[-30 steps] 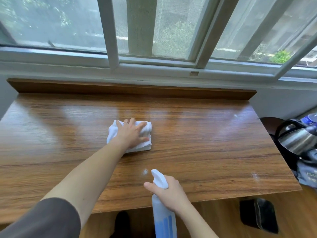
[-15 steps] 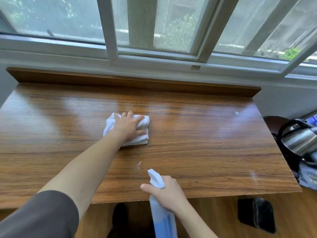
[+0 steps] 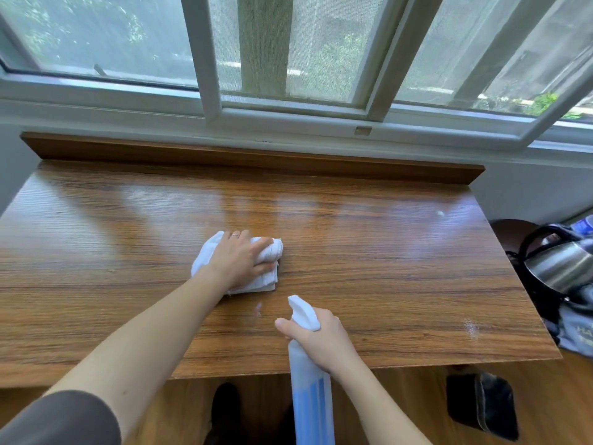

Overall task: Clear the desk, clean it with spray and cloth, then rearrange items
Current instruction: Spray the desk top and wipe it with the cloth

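Observation:
My left hand (image 3: 239, 260) lies on a folded white cloth (image 3: 268, 276) in the middle of the wooden desk (image 3: 385, 268), its fingers curling round the cloth's bunched far edge. My right hand (image 3: 321, 342) grips the neck of a spray bottle (image 3: 309, 393) with a white nozzle and blue liquid, held at the desk's near edge. Small wet spots (image 3: 258, 308) glisten on the wood just in front of the nozzle, and another patch of droplets (image 3: 471, 327) sits near the right front corner.
A raised wooden ledge (image 3: 250, 157) runs along the desk's back under the window. To the right, off the desk, stand a steel kettle (image 3: 558, 268) and a bag (image 3: 577, 329). A black object (image 3: 481, 403) lies on the floor below the right corner.
My left hand has slid the cloth a little toward me and the right, bunching its far edge. The right hand with the bottle has barely moved.

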`<move>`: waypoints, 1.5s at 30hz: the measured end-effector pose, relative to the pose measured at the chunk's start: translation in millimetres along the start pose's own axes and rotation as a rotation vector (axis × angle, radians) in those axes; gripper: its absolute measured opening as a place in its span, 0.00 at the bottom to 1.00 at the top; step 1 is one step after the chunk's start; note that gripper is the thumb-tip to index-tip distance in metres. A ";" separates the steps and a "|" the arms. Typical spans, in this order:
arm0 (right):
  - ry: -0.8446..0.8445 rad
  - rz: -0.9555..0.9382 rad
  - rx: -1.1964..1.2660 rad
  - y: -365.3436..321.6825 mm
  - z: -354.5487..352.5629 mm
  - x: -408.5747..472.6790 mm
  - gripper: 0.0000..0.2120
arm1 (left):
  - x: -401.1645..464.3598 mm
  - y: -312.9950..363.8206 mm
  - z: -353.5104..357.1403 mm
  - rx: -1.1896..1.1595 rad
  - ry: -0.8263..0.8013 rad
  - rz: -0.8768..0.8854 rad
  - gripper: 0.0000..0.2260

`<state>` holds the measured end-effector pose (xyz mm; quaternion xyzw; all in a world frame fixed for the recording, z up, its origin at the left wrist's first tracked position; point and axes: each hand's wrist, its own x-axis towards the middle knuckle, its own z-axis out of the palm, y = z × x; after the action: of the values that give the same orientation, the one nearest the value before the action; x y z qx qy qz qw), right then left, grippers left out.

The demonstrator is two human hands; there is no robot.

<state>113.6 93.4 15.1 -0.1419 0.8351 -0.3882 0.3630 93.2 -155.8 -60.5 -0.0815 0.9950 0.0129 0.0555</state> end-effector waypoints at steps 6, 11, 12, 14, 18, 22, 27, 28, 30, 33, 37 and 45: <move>0.037 -0.031 -0.001 -2.7 -7.2 9.3 0.35 | -44.6 22.1 8.7 -0.002 0.152 0.077 0.24; 0.020 -0.045 0.010 -6.6 -11.9 15.7 0.31 | -78.0 40.3 16.2 -0.059 0.197 0.042 0.21; 0.017 -0.042 0.015 -6.8 -12.7 16.7 0.31 | -84.0 44.6 17.7 -0.070 0.199 0.028 0.21; 0.022 -0.033 0.023 -6.0 -14.7 19.2 0.32 | -97.5 55.1 21.9 -0.081 0.198 0.016 0.20; 0.025 -0.002 0.033 -6.8 -20.2 21.5 0.35 | -114.7 66.8 28.1 -0.057 0.202 0.031 0.20; 0.012 -0.012 0.024 -8.4 -23.8 23.4 0.33 | -102.7 59.3 26.3 -0.047 0.251 0.037 0.19; -0.006 -0.009 0.031 -8.8 -23.5 23.8 0.26 | -81.9 50.9 23.5 -0.032 0.231 0.050 0.20; -0.010 -0.008 0.034 -9.2 -22.8 23.7 0.24 | -78.3 50.1 23.1 -0.032 0.223 0.044 0.20; -0.013 -0.018 0.046 -9.7 -21.1 23.1 0.24 | -69.6 48.1 20.5 -0.030 0.210 0.025 0.21; -0.010 -0.029 0.047 -8.7 -18.8 21.4 0.27 | -55.4 45.3 15.2 -0.013 0.204 -0.014 0.24; 0.002 -0.022 0.056 -6.6 -18.7 18.6 0.29 | -52.0 47.5 13.6 0.007 0.180 -0.044 0.27; 0.000 -0.008 0.056 0.0 -20.9 10.1 0.30 | -94.0 68.1 20.7 -0.028 0.184 -0.058 0.23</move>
<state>91.6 99.5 19.2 -0.1349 0.8233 -0.4129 0.3655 176.4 -72.8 -69.4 -0.1119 0.9929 0.0175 -0.0369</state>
